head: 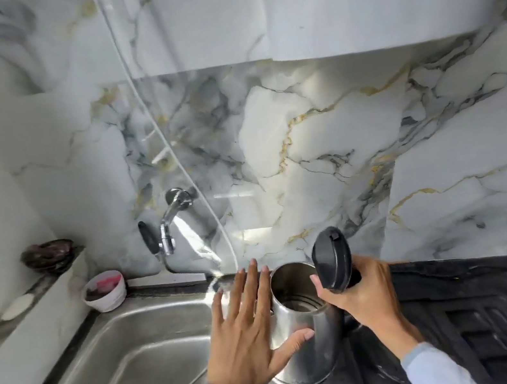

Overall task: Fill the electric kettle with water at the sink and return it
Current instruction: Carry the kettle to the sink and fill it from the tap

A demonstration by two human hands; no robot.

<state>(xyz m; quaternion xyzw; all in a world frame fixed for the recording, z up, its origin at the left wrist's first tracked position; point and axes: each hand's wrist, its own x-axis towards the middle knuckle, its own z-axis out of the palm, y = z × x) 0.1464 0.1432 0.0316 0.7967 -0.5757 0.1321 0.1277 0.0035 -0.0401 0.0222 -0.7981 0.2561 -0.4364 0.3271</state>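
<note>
A stainless steel electric kettle is held above the right edge of the steel sink, its black lid flipped open and upright. My right hand grips the kettle's handle on its right side. My left hand is spread flat with fingers apart, its thumb resting against the kettle's left wall. A chrome wall tap with a black lever juts out over the sink's back edge, up and to the left of the kettle. No water is visible running from it.
A small white bowl with pink contents sits at the sink's back left corner. A dark object lies on the left ledge. A white hose hangs down the marble wall. A dark ribbed countertop lies to the right.
</note>
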